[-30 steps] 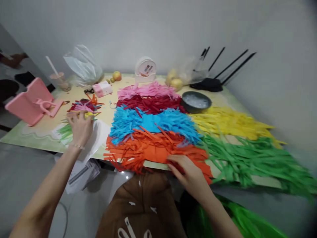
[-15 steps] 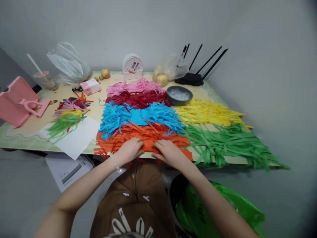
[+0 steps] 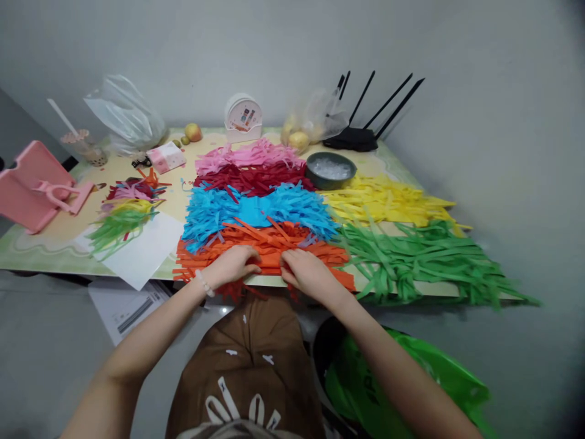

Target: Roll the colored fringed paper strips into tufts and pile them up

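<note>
Fringed orange paper [image 3: 269, 259] lies at the table's front edge, some strips hanging over it. My left hand [image 3: 235, 265] is closed on the paper's middle band, thumb on the near side. Just to its right, my right hand [image 3: 304, 271] pinches the same band, with a small gap between the hands. My fingertips are partly hidden. Behind the orange paper are rows of fringed blue paper [image 3: 255, 211], dark red paper [image 3: 256, 180] and pink paper [image 3: 256, 154]. Yellow strips [image 3: 388, 201] and green strips [image 3: 425, 259] spread out on the right.
A dark bowl [image 3: 329, 172] stands beside the red row. Further back are a router [image 3: 351, 139], a bag of yellow fruit [image 3: 299, 140] and a round white holder [image 3: 244, 119]. Left are a pink stand [image 3: 36, 186], white paper [image 3: 141, 256] and a multicoloured tassel bundle [image 3: 123, 219]. A green bag [image 3: 365, 390] sits below.
My hands have shifted slightly back from the edge and curled more tightly on the orange paper's band. The view has moved a little; the other paper rows look the same.
</note>
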Action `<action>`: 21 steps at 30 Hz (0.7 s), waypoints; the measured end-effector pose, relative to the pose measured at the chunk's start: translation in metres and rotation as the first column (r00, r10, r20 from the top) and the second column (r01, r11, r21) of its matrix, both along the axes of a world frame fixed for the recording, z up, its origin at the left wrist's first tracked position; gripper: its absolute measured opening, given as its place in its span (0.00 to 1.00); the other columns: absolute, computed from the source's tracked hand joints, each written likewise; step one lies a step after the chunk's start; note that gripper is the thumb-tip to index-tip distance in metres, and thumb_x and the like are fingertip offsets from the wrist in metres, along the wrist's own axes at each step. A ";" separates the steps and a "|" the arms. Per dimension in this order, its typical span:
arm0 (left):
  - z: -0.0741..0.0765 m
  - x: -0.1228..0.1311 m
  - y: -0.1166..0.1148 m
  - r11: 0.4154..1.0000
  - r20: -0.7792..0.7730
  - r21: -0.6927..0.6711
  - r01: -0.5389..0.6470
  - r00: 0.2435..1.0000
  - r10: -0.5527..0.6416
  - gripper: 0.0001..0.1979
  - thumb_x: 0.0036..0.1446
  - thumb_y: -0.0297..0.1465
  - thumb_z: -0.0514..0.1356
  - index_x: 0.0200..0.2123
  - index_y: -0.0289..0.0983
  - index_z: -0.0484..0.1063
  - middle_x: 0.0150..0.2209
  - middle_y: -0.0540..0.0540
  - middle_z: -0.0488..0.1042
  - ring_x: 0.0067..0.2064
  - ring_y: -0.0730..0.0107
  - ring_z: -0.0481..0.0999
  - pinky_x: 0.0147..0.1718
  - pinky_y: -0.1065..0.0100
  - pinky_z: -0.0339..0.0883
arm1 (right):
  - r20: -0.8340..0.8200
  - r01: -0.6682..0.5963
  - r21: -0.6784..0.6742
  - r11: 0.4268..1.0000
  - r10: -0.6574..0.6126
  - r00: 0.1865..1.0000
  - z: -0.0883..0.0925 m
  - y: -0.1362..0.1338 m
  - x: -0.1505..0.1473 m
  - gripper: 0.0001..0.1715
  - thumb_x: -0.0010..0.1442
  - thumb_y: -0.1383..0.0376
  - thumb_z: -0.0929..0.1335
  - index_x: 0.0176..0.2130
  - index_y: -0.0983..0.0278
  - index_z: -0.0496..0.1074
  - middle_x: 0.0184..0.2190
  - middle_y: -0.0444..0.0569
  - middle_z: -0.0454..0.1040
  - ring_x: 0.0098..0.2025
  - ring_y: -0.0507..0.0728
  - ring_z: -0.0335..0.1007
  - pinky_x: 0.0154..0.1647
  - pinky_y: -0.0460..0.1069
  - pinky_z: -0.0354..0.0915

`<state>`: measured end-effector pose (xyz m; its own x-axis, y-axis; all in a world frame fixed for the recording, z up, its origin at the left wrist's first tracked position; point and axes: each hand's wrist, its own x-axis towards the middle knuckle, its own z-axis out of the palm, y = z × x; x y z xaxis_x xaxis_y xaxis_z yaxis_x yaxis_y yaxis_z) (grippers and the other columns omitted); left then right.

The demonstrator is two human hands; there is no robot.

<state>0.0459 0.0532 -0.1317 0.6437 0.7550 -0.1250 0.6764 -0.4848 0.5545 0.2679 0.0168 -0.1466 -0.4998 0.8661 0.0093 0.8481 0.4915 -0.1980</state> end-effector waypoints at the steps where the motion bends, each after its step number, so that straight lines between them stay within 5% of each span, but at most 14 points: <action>1: 0.001 0.000 0.001 1.000 0.002 -0.013 -0.001 1.000 0.001 0.09 0.57 0.30 0.64 0.41 0.34 0.78 0.42 0.42 0.81 0.43 0.62 0.78 0.44 0.68 0.67 | 0.002 0.005 -0.003 1.000 -0.005 1.000 0.000 0.000 0.000 0.05 0.64 0.69 0.65 0.37 0.65 0.71 0.34 0.53 0.76 0.39 0.60 0.70 0.40 0.50 0.59; 21: 0.007 0.003 0.006 1.000 -0.038 -0.019 0.003 0.999 -0.003 0.09 0.59 0.27 0.58 0.38 0.35 0.79 0.38 0.44 0.81 0.39 0.66 0.78 0.41 0.71 0.67 | -0.024 0.004 -0.085 0.996 -0.006 1.000 0.004 0.002 0.002 0.03 0.64 0.69 0.66 0.38 0.65 0.71 0.35 0.52 0.76 0.40 0.59 0.71 0.39 0.49 0.60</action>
